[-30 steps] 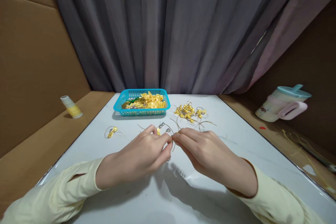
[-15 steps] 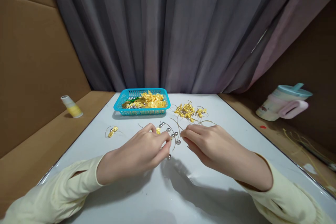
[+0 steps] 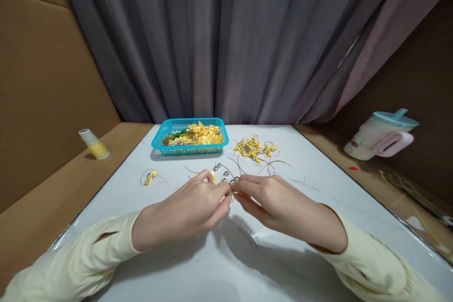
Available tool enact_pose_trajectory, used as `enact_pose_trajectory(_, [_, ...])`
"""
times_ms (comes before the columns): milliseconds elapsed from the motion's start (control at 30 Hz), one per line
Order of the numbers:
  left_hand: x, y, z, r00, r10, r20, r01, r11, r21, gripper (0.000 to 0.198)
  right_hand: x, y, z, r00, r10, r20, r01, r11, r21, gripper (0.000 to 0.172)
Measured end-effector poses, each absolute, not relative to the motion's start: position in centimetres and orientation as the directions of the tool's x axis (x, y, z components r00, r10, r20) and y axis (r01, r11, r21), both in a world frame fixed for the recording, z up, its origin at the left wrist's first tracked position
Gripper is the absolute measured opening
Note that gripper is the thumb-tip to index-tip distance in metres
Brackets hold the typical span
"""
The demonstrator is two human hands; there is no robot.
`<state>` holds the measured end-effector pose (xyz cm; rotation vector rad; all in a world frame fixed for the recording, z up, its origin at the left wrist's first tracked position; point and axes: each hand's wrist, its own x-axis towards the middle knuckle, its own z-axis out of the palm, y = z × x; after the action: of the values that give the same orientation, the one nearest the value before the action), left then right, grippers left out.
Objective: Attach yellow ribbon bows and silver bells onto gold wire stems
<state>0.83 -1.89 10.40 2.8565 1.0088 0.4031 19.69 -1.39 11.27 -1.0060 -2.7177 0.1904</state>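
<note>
The blue basket [image 3: 189,149] stands near the far edge of the white bench [image 3: 318,193], holding many yellow ribbon pieces [image 3: 205,133], with silver bits and a green-tied bundle [image 3: 179,137] in its left part.

Nearer the person than the basket, and slightly right of it, the left hand [image 3: 193,204] and right hand [image 3: 278,198] meet at the fingertips. Each has its thumb and fingers drawn together in a pinch; what lies between them is too small and too covered to tell. Silver beads [image 3: 225,173] lie just beyond those fingertips, on the basket's near side, with a small yellow bow [image 3: 213,176] partly hidden by the left hand. Thin wires [image 3: 238,165] curve over the bench there, between the basket and the right hand.

Just right of the basket is a pile of yellow bows [image 3: 253,149] with silver beads and looped wire. A single wired bow [image 3: 150,177] lies apart, nearer the person than the basket's left end. A lidded cup [image 3: 368,137] sits well to the basket's right, a white and yellow tube [image 3: 95,145] to its left.
</note>
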Motion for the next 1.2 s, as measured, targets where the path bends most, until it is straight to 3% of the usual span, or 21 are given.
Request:
enact_pose_trajectory(133, [0.8,-2.0,10.5,0.75,0.625,0.216,0.606,-0.78,0.156,0.027,19.8,-1.3,11.3,-0.743,0.647,0.172,0.615,0.761,-0.207,0.017])
enact_pose_trajectory(367, [0.8,-2.0,10.6,0.772,0.601,0.206,0.593,-0.798,0.105,0.028,20.0,-1.4,11.2,-0.766,0.601,0.228,0.593,0.798,-0.108,0.02])
enact_pose_trajectory(1000, [0.4,-1.8,11.1,0.789,0.597,0.147,0.596,-0.801,0.056,0.028,20.6,-1.1,12.4,-0.783,0.614,0.097,0.611,0.789,-0.057,0.016])
enact_pose_trajectory(1100, [-0.2,-1.6,10.8,0.783,0.609,0.129,0.609,-0.792,0.042,0.028,21.5,-0.8,12.6,-0.752,0.659,0.014,0.658,0.752,-0.031,0.018])
enact_pose_trajectory(1200, [-1.1,-1.1,9.8,0.817,0.575,0.025,0.576,-0.817,-0.028,0.025,22.9,0.2,12.5,-0.687,0.693,-0.219,0.707,0.707,0.022,0.024])
